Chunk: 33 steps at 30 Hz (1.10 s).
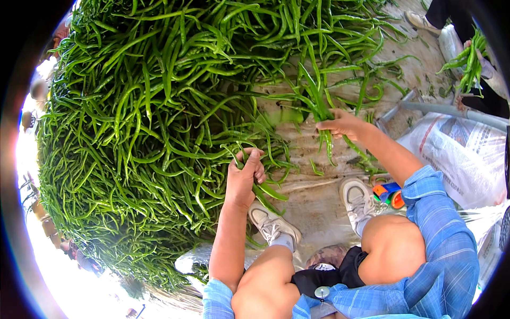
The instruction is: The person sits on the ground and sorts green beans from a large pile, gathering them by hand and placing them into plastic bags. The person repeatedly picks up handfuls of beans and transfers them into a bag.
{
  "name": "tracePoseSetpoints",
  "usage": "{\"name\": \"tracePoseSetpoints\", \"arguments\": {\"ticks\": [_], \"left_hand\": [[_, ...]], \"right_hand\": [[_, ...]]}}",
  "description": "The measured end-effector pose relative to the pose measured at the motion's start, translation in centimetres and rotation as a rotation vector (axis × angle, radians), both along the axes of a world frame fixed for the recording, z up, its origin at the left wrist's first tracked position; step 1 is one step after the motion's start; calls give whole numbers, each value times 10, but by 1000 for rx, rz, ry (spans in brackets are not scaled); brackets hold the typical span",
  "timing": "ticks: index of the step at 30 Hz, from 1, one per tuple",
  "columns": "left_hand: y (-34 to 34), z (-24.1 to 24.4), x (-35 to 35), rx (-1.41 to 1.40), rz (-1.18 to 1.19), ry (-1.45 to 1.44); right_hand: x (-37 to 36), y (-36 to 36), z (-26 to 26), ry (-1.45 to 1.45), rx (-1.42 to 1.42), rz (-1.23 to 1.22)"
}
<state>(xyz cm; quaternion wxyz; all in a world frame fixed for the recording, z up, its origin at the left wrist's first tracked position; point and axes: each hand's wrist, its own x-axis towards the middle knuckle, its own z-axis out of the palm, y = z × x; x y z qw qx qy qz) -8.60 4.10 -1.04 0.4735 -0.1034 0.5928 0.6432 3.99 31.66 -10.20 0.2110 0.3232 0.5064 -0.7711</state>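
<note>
A large heap of long green chili peppers (159, 111) fills the left and top of the view. My left hand (246, 169) is closed around a few green peppers (267, 196) at the heap's near edge, above my left shoe. Farther right and forward, my right hand (338, 124) grips a small bunch of green peppers (316, 101), their ends sticking out above and below the fingers. Loose peppers (316, 168) lie on the pale ground sheet between and below the hands.
A white woven sack (454, 155) with printing and a grey metal frame (438, 107) stand at right. A colourful plastic object (388, 194) lies by my right shoe (356, 199). At upper right another person's gloved hand (484, 65) holds peppers. Clear plastic (193, 259) lies near my left forearm.
</note>
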Motion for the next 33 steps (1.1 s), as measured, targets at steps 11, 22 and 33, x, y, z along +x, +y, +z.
{"name": "tracePoseSetpoints", "arguments": {"ticks": [11, 22, 33], "left_hand": [[4, 24, 37, -17, -456, 601], [-1, 59, 43, 315, -73, 848], [-10, 9, 52, 51, 175, 12]], "right_hand": [[53, -24, 48, 23, -563, -323], [45, -72, 70, -93, -274, -287], [-25, -96, -32, -132, 394, 29]]}}
